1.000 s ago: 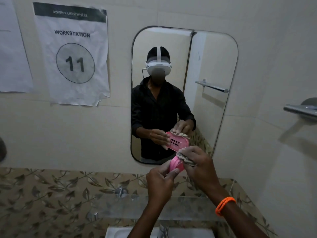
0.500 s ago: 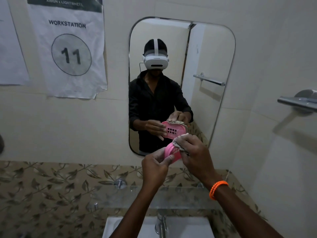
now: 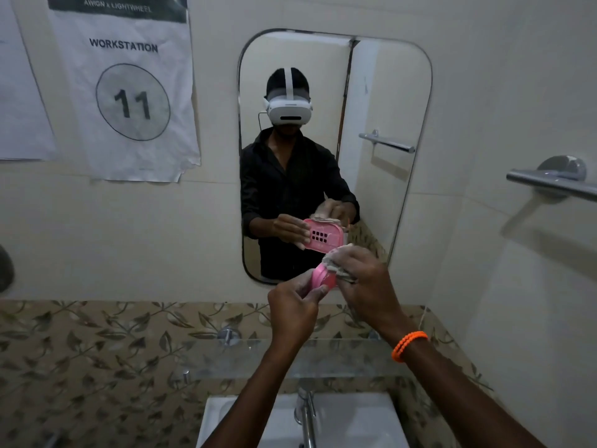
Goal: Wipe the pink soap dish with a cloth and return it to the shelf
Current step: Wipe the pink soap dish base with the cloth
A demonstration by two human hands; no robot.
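Over the last second the camera view has tilted downward: more of the basin [image 3: 355, 421] and tap [image 3: 307, 415] now shows. The right hand [image 3: 365, 279] has shifted the cloth [image 3: 339, 270] along the upper edge of the pink soap dish [image 3: 323, 278]. The left hand [image 3: 294, 305] has adjusted its pinch, the thumb now lying across the dish's lower edge.

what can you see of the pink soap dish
The pink soap dish looks like smooth plastic with rounded corners. It is held up in front of the mirror, above the glass shelf, seen nearly edge-on. The left hand pinches its near edge; the right hand presses a crumpled cloth against its top right. The mirror reflection shows a grid of drain holes in its face.
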